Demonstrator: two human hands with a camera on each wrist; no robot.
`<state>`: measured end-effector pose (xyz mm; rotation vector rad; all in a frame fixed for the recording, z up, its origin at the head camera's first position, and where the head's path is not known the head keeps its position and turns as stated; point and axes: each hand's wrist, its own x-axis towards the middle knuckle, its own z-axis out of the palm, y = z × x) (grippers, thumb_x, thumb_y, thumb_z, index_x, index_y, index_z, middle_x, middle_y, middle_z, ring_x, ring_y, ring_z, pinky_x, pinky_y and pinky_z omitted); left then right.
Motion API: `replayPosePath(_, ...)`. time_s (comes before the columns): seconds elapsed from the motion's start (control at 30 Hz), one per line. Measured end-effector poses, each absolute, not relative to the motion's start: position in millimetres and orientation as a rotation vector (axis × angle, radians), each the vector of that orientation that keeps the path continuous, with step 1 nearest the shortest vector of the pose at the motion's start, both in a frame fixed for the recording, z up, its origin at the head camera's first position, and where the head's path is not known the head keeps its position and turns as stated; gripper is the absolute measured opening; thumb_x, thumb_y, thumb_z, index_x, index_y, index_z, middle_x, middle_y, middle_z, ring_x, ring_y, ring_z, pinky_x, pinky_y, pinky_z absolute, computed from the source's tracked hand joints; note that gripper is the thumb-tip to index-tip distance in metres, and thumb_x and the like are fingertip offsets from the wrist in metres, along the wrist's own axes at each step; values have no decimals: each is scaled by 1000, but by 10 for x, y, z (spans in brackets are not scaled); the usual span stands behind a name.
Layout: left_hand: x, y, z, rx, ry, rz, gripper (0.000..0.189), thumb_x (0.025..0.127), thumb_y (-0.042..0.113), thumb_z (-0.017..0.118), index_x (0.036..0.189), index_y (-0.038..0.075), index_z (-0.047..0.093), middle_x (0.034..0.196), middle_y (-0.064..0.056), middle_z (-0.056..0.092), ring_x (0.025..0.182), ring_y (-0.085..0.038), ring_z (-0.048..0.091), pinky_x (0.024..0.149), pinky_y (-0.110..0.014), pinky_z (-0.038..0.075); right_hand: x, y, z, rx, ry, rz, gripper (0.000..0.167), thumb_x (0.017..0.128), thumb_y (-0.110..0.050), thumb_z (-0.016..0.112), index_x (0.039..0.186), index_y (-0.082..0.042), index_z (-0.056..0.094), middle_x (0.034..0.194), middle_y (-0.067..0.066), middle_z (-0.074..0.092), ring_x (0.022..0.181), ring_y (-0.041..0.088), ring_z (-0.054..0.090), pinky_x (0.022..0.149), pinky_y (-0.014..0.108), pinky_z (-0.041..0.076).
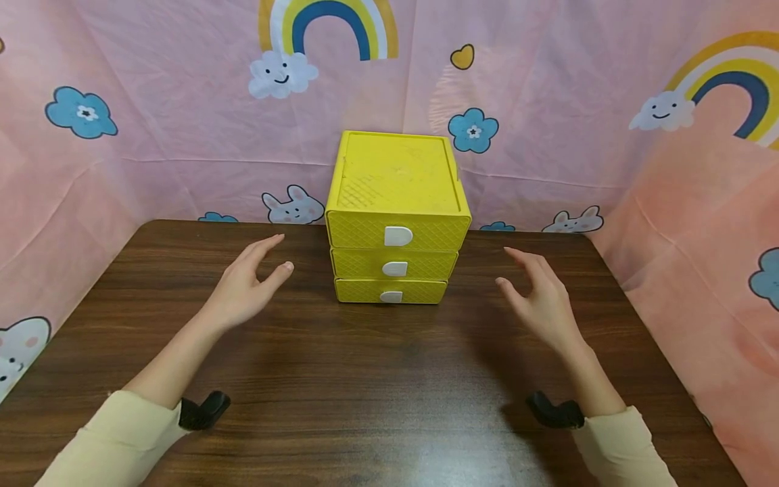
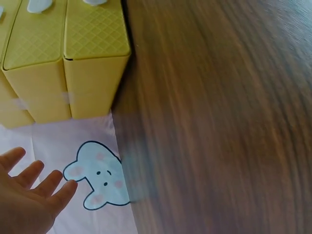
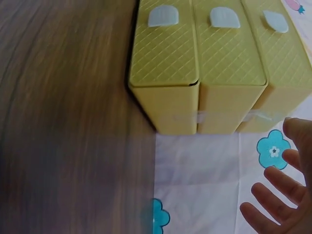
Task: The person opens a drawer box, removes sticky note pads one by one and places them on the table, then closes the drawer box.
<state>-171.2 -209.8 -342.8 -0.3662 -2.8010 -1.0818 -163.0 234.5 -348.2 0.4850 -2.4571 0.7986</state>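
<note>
A yellow drawer box (image 1: 398,176) with three stacked drawers stands at the back of the table, all drawers closed. Each drawer front carries a white tab handle, the top handle (image 1: 398,236) being the largest. To the left of the box hovers my left hand (image 1: 246,284), fingers relaxed and holding nothing. My right hand (image 1: 541,301) is on the opposite side, its fingers spread and its palm facing the box. Both wrist views show the box's side walls, with strips of clear tape across the drawers, and a gap between fingers and box.
The dark wooden table (image 1: 341,406) reaches back to a pink cloth (image 1: 201,88) printed with rainbows, flowers and rabbits, which also hangs along both sides. A black strap mount (image 1: 203,410) sits on the left wrist, and a matching mount (image 1: 554,411) on the right.
</note>
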Motion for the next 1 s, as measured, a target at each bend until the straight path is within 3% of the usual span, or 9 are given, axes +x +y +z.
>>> replayPosePath(0.23,-1767,-2024,-3354,-344,-2777,-1205,57,95,43,46,144,18,33,145,-13,32,129,-36,34,98,-52,39,-1635,2206,-3443,485,-2418,899,46,84,-13,68,127,-10,54,116,12,56,108,27,54,84,46,49)
replayPosePath(0.4,-1803,-1988,-3298,-306,-2762,-1253,57,95,45,43,143,17,34,143,-15,34,127,-36,38,96,-53,40,-1633,2115,-3431,491,-2402,933,43,83,-14,68,124,-10,56,113,10,57,104,25,55,83,46,50)
replayPosePath(0.63,-1871,-1948,-3234,-243,-2795,-1267,60,93,53,41,144,22,32,146,-8,32,127,-31,38,97,-54,39,-1618,1991,-3406,500,-2356,976,39,83,-12,68,121,-9,59,113,6,60,101,20,57,83,40,51)
replayPosePath(1.0,-1972,-1846,-3064,-222,-2718,-1416,59,93,50,43,143,20,35,144,-8,37,125,-28,44,98,-53,38,-1612,1778,-3395,506,-2293,1019,34,83,-12,68,117,-10,62,108,5,62,97,18,59,80,37,52)
